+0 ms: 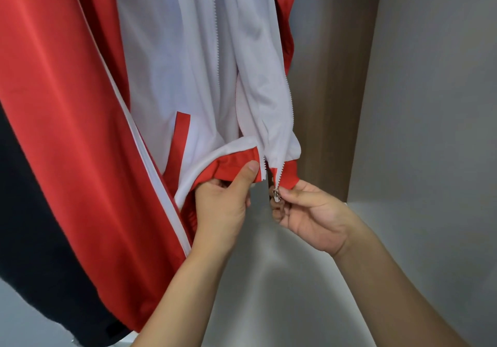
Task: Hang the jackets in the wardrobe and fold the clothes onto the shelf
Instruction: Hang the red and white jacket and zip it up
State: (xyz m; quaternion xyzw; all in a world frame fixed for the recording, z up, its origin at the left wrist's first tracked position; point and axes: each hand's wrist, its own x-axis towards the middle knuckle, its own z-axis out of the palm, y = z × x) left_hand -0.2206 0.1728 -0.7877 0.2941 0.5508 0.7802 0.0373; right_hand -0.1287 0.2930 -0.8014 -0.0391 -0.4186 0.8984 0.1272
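from the head view, our left hand (226, 201) reaches up, thumb pinching the red hem of the hanging red-and-white jacket (188, 64); our right hand (309, 212), palm up, has its fingers (289, 193) pinching the zipper pull (276, 194) just below the hem, inside the wardrobe (336, 91).

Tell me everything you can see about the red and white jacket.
The red and white jacket hangs inside the wardrobe, smooth shiny fabric, red sleeves with white piping, white front panels, red hem band. Its white-toothed zipper is open. The left hand pinches the hem beside the zipper; the right hand holds the metal zipper slider at the bottom.
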